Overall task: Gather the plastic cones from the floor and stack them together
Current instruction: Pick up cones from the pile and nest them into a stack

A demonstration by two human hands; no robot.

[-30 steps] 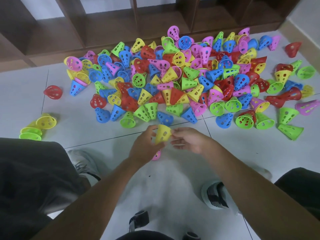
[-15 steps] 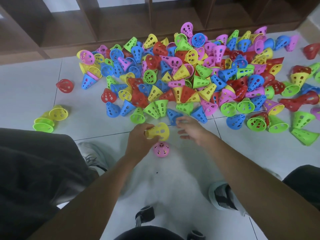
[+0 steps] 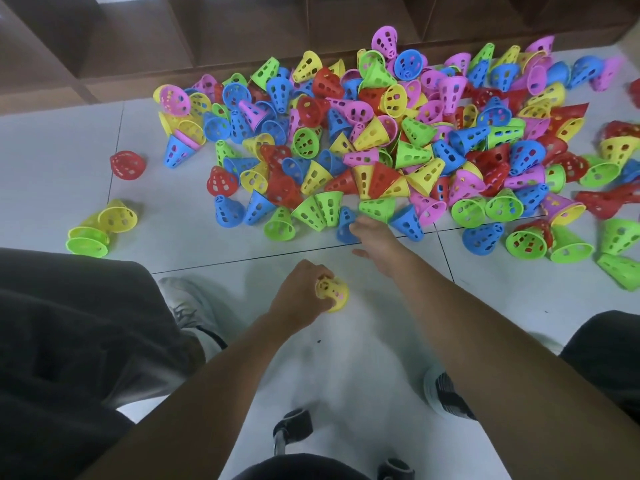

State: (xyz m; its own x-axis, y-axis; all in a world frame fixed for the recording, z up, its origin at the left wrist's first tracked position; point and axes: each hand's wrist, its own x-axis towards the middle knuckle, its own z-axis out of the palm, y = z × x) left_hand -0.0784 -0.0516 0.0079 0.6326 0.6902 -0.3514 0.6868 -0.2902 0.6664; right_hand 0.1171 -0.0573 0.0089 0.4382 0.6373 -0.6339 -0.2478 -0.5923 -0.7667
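Right hand moved to cone pile, fingers loose; left hand grips yellow cone; white tiles.

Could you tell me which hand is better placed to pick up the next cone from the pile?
The right hand: it is open, at the pile's near edge beside a blue cone. The left hand holds the yellow cone.

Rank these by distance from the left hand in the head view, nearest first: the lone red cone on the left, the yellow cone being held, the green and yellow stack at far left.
1. Yellow cone: held in the left hand itself.
2. Lone red cone: up and left, apart from the pile.
3. Green and yellow stack: far left; roughly as far as the red cone, so too close to call.
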